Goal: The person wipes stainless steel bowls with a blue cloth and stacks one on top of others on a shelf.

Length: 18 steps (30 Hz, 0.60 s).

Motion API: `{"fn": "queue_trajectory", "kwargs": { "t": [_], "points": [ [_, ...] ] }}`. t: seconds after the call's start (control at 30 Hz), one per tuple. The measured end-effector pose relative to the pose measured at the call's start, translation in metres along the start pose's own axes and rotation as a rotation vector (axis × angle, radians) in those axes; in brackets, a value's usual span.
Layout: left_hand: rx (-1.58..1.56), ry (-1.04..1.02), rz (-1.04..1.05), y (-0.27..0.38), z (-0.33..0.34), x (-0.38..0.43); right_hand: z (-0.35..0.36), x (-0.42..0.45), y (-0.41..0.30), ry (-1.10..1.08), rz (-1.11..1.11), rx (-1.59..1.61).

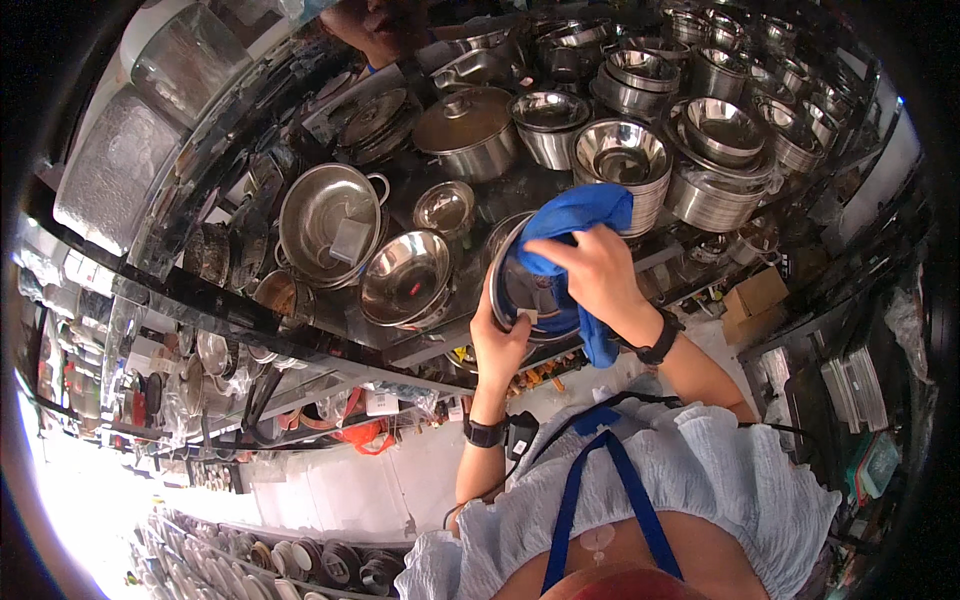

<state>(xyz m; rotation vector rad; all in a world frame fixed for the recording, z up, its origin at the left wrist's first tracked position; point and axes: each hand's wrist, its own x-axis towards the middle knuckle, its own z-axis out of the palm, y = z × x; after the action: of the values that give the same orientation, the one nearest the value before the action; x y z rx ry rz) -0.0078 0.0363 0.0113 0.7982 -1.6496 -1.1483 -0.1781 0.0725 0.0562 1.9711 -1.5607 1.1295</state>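
Observation:
My left hand [498, 341] grips the near left rim of a shiny stainless steel bowl [525, 285], which is tilted above the shelf edge and bears a small pale sticker. A blue cloth [577, 206] lies over the bowl's far rim and inside, one end hanging down on the right. My right hand [600, 274] holds the cloth against the bowl, index finger stretched across it. Left of the bowl stand a wide steel bowl [406, 279] and a smaller one [444, 208]. Part of the bowl's inside is hidden by the cloth and right hand.
On the dark shelf [495, 195] stand a colander [330, 225] with a small clear box, a lidded pot [469, 131] and stacked steel bowls [622, 161]. Cardboard boxes [756, 294] sit lower right. Lower shelves hold more kitchenware. Part of a person's face shows at the top.

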Motion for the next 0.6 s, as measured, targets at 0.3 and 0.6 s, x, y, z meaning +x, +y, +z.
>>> {"fn": "queue_trajectory", "kwargs": {
  "t": [0.3, 0.6],
  "points": [
    [-0.102, 0.071, 0.042, 0.006, 0.004, 0.001, -0.005, 0.001, 0.000, 0.068, 0.268, 0.167],
    [-0.011, 0.049, 0.042, 0.007, 0.005, 0.004, 0.009, 0.005, -0.020, -0.055, 0.108, 0.508]
  ]
}}
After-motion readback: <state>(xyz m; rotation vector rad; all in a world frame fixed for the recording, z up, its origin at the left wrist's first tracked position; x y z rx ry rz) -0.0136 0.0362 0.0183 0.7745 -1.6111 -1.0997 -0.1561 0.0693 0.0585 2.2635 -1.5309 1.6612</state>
